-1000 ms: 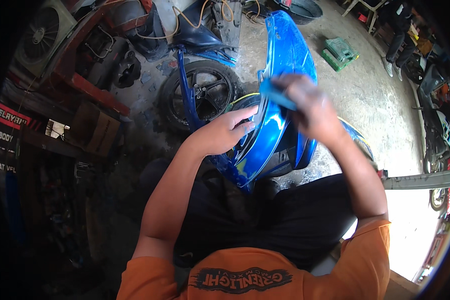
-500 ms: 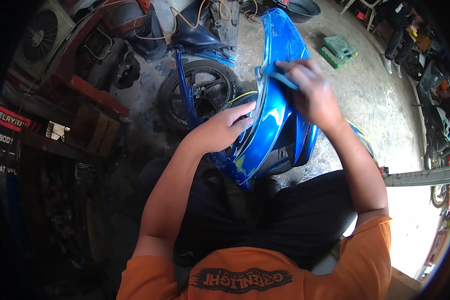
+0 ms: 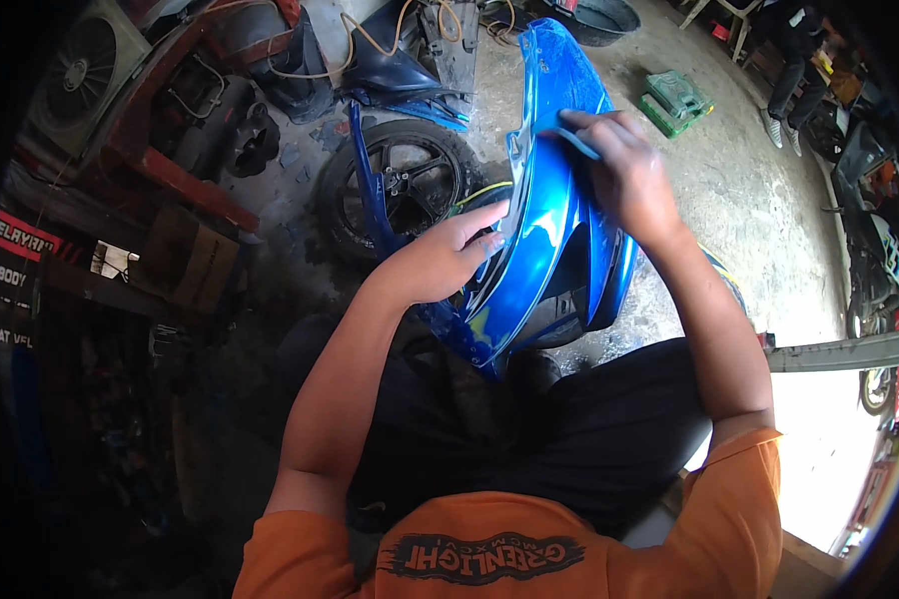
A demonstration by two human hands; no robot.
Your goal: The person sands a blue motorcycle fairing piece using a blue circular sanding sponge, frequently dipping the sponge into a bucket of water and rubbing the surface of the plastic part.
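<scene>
A glossy blue motorcycle fairing panel (image 3: pixel 537 255) stands tilted between my knees, its narrow end pointing away from me. On its left edge, my left hand (image 3: pixel 448 252) steadies it with thumb and fingers at the rim; some fingers are hidden behind. My right hand (image 3: pixel 624 170) is closed on a thin, bendy blue sheet (image 3: pixel 575 142), pressed against the panel's upper right face. Whether the sheet is sandpaper or cloth cannot be told. Pale, dull patches show on the panel's far end, while its middle shines.
Beyond the panel's left side lies a black wheel (image 3: pixel 398 182) with a tyre. A green case (image 3: pixel 675 102) rests on the concrete floor to the right. Dark body panels (image 3: pixel 395 70) and an orange hose lie at the back. A person (image 3: pixel 794 70) stands far right.
My right hand has slid slightly with the blue sheet over the panel, toward its right edge. My left hand stays at the left rim, and the panel has barely shifted.
</scene>
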